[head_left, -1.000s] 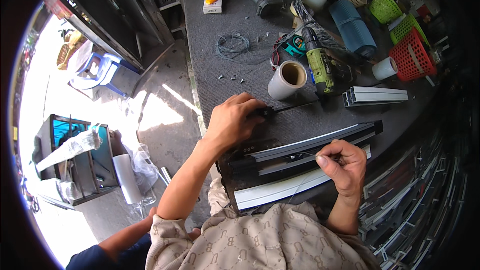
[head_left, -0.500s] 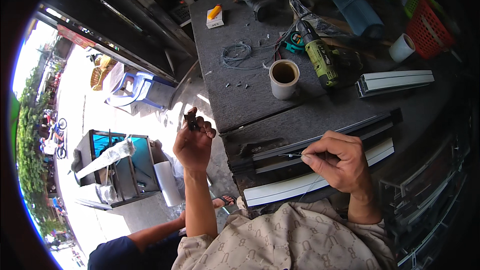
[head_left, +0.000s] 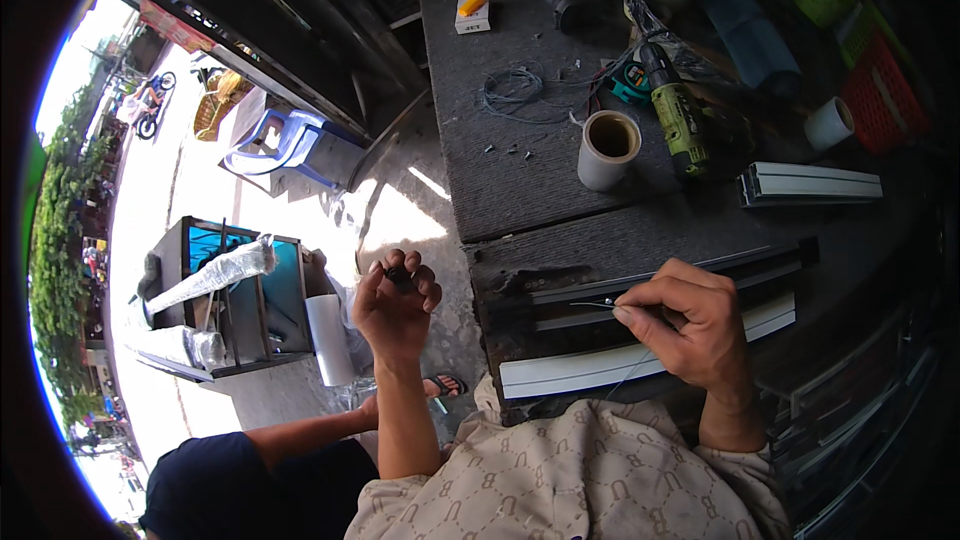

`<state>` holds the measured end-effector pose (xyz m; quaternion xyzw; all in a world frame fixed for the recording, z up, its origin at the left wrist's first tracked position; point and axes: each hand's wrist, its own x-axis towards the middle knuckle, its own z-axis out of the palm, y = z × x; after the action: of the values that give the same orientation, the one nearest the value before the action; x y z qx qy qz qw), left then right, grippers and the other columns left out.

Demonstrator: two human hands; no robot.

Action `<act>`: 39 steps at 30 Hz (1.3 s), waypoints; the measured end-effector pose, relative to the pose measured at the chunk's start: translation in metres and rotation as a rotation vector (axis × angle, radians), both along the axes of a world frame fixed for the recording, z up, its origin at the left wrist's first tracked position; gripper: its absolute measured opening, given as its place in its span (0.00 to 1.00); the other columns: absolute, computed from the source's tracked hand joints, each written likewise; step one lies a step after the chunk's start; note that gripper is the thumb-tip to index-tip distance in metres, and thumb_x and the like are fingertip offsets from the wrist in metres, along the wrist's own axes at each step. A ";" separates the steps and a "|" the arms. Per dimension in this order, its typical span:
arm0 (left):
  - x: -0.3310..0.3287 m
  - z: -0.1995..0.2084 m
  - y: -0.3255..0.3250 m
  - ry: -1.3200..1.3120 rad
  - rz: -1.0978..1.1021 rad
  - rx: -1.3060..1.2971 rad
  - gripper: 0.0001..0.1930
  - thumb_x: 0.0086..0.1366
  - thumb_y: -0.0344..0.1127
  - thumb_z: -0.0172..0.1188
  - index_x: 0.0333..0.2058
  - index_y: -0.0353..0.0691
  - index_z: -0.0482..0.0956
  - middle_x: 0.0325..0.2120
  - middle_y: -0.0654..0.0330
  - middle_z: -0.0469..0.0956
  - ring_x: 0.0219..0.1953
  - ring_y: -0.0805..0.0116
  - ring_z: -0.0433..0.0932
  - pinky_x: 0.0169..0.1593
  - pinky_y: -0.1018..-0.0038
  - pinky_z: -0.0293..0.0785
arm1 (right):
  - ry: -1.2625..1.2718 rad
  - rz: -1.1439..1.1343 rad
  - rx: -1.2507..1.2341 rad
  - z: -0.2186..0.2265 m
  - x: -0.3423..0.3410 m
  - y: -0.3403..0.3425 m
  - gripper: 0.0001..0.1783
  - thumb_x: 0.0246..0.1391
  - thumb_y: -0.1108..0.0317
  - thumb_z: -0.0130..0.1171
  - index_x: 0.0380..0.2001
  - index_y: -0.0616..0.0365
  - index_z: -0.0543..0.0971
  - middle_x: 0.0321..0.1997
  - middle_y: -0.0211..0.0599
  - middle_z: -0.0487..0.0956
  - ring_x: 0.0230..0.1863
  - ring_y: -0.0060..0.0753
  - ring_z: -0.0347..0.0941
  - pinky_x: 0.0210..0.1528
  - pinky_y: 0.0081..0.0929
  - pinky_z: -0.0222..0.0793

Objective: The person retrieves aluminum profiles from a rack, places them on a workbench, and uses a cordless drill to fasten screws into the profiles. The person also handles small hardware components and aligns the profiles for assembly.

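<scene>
My left hand (head_left: 394,322) is raised off the bench's left edge, palm up, its fingers curled around a small black part (head_left: 399,278). Most of that part is hidden among the fingers, so its kind is unclear. Over the bench, my right hand (head_left: 690,328) pinches a thin wire (head_left: 588,304) between thumb and forefinger. A tiny shiny metal bit shows at the fingertips, and a thin strand trails down toward my shirt. Below the right hand lies a white profile strip (head_left: 570,368), with dark profile bars (head_left: 650,276) just behind it.
On the dark bench (head_left: 500,200) are a cardboard-cored roll (head_left: 608,155), a green drill (head_left: 680,125), a tape measure (head_left: 630,82), coiled wire (head_left: 512,90), a small box (head_left: 473,17) and bundled white profiles (head_left: 812,183). A person in a dark top (head_left: 215,485) sits at lower left.
The view has shifted, moving the bench rightward in the picture. My left fingers have curled further over the black part, hiding more of it. The right hand keeps its pinch on the wire.
</scene>
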<state>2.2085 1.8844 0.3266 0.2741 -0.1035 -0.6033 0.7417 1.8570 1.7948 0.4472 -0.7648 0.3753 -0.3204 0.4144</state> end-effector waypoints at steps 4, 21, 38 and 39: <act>-0.003 0.003 0.007 -0.273 -0.129 -0.014 0.13 0.77 0.45 0.55 0.39 0.41 0.74 0.35 0.56 0.78 0.30 0.65 0.73 0.32 0.72 0.68 | 0.050 0.010 -0.095 -0.005 0.009 0.001 0.07 0.51 0.75 0.76 0.35 0.61 0.89 0.29 0.35 0.82 0.27 0.25 0.78 0.27 0.24 0.69; -0.036 0.038 0.012 -0.706 -0.459 0.449 0.16 0.64 0.38 0.77 0.45 0.33 0.90 0.31 0.66 0.85 0.31 0.81 0.76 0.35 0.81 0.70 | 0.250 0.016 -0.134 -0.009 0.061 0.017 0.06 0.52 0.73 0.76 0.33 0.58 0.89 0.30 0.35 0.80 0.28 0.36 0.83 0.29 0.33 0.77; -0.032 0.021 0.007 -0.445 -0.635 0.337 0.15 0.66 0.37 0.75 0.46 0.34 0.90 0.37 0.61 0.89 0.38 0.79 0.82 0.43 0.80 0.76 | 0.364 -0.035 -0.003 -0.002 0.085 0.023 0.11 0.46 0.77 0.79 0.36 0.61 0.90 0.29 0.35 0.80 0.27 0.26 0.78 0.28 0.27 0.71; -0.031 0.021 0.007 -0.443 -0.641 0.329 0.15 0.66 0.37 0.75 0.47 0.34 0.90 0.38 0.61 0.89 0.39 0.79 0.82 0.44 0.80 0.76 | 0.383 -0.036 -0.003 -0.001 0.087 0.023 0.11 0.46 0.77 0.79 0.36 0.61 0.90 0.29 0.35 0.79 0.27 0.26 0.77 0.28 0.27 0.70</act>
<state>2.1771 1.8913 0.3478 0.4660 -0.2429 -0.7384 0.4226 1.9440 1.8178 0.4462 -0.8056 0.4603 -0.1768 0.3284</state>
